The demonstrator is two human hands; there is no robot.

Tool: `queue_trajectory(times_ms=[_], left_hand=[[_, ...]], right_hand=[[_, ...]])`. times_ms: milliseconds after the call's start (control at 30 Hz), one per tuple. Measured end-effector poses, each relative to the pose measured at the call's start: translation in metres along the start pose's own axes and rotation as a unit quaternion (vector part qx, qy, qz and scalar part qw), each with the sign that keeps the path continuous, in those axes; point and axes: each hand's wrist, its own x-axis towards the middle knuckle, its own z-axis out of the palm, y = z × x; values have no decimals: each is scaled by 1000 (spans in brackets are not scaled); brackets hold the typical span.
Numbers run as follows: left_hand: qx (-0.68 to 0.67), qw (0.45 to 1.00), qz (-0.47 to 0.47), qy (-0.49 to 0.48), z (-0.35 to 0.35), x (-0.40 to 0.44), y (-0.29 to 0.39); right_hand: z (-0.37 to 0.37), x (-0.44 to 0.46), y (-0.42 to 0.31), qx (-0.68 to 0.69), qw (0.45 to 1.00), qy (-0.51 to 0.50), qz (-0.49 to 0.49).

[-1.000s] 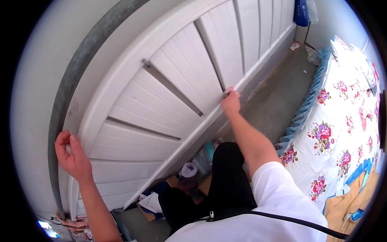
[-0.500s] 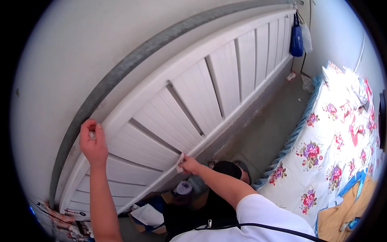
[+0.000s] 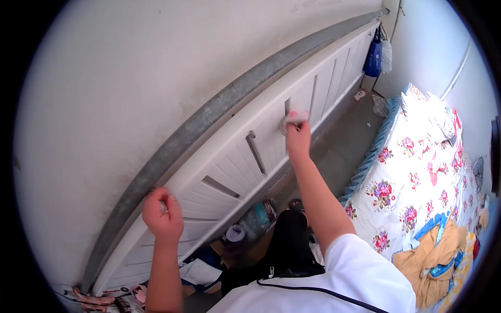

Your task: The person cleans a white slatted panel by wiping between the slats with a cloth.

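A long white slatted panel (image 3: 229, 151) runs along the wall, with a grey pipe (image 3: 209, 110) curving above its top rail. My right hand (image 3: 299, 140) is closed on a crumpled whitish cloth with pink patches (image 3: 293, 120), blurred by motion, in front of the panel's upper slats. At the panel's near top edge, my left hand (image 3: 163, 215) has its fingers curled closed. A pale spot shows between its finger and thumb, but I cannot make out whether it holds something.
A bed with a floral sheet (image 3: 383, 219) stands on the right, with tan clothing (image 3: 430, 255) heaped on it. Blue bag (image 3: 373, 57) and white bag (image 3: 386, 55) hang at the far end. Below the panel are papers (image 3: 201, 271) and a round-topped container (image 3: 235, 233).
My right hand has moved up and away from the panel's lower rail to its upper slats, still holding the cloth. The view has shifted, and my left hand appears lower and further right.
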Motion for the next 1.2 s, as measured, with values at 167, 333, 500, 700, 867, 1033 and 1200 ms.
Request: queue_trajectory(times_ms=[167,333,500,700,867,1033,1200], left_hand=[[14,998,-25,-55,-6,5,-1],[8,994,-62,-93,-10,13,8],[26,991,-62,-116,-10,14,7],[22,985,-110,-133,-15,21,19],[-4,986,-107,-130,-16,22,19],[-125,960,-188,-168,-37,20,19],[-133,939,-264,-176,-80,25,28]], right_hand=[[59,-67,-25,-125,977,30,-172],[54,-55,7,-158,977,9,-140],[12,62,-11,-31,993,90,67],[14,99,-72,61,996,65,5],[15,2,-17,-123,976,-129,126],[18,-108,-69,-114,824,-515,208],[68,-168,-210,-37,716,-677,165]])
